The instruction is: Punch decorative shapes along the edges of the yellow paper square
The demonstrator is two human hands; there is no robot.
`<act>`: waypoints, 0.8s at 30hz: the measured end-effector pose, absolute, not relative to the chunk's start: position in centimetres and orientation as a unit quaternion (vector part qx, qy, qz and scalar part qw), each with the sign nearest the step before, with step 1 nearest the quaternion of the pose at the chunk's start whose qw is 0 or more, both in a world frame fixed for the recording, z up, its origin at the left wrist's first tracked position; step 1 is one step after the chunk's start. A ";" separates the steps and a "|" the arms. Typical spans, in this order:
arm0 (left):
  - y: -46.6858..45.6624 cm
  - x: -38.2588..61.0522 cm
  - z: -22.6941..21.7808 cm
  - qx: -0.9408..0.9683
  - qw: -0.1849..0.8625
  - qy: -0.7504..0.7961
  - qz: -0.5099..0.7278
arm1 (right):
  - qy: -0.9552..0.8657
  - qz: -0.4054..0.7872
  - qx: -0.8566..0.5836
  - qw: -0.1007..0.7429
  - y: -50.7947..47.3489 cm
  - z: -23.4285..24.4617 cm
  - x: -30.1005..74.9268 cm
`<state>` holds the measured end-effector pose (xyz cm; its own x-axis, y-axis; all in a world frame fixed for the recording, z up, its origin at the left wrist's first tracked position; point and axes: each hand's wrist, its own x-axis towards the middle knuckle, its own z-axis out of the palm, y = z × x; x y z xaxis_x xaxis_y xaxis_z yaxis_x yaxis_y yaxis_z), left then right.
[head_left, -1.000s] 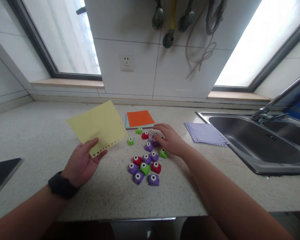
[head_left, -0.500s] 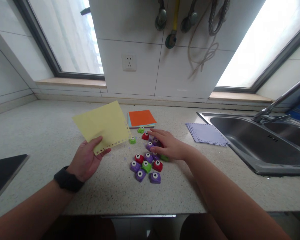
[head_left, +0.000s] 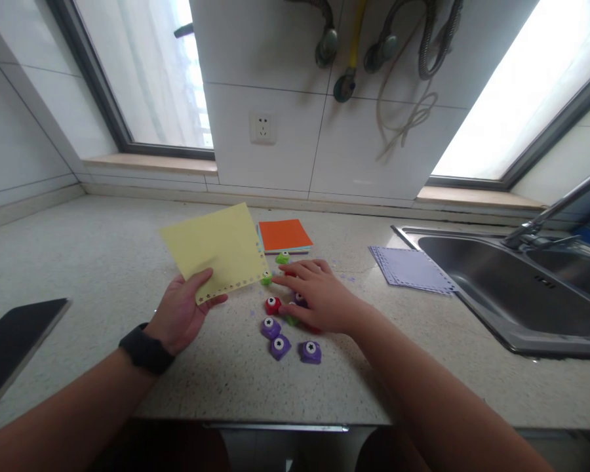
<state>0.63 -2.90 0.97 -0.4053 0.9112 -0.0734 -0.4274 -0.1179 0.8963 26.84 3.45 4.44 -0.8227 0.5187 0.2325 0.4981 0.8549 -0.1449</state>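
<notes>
My left hand (head_left: 184, 313) pinches a yellow sheet of paper (head_left: 216, 242) at its lower left corner, thumb on top. Small shapes are punched along the sheet's bottom and right edges. Over a cluster of small craft punches hovers my right hand (head_left: 324, 295), fingers spread, hiding part of the group. Still visible are a purple punch (head_left: 311, 352) at the front, two more purple ones to its left, a red punch (head_left: 273, 305), a green punch (head_left: 283, 257) behind the fingers, and another green one (head_left: 266, 278) by the sheet's right corner.
Behind the punches lies a stack of coloured paper (head_left: 286, 235), orange on top. Punched lilac sheets (head_left: 413, 269) rest beside the steel sink (head_left: 472, 282) on the right. A dark flat object (head_left: 19, 347) sits at the left. Paper bits dot the counter (head_left: 201, 387).
My right hand has moved left and slightly nearer across the punches, covering different ones. My left hand still holds the yellow sheet. The whole view has shifted slightly.
</notes>
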 end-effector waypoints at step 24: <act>-3.2 0.7 0.5 0.306 0.479 0.464 0.679 | -0.964 0.028 -0.223 0.139 2.3 4.3 25.0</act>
<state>0.73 -3.17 0.47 -0.3527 0.9353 -0.0286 -0.3669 -0.1102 0.9237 25.04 2.32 4.31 -0.8617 0.4379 0.2563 0.4222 0.8990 -0.1164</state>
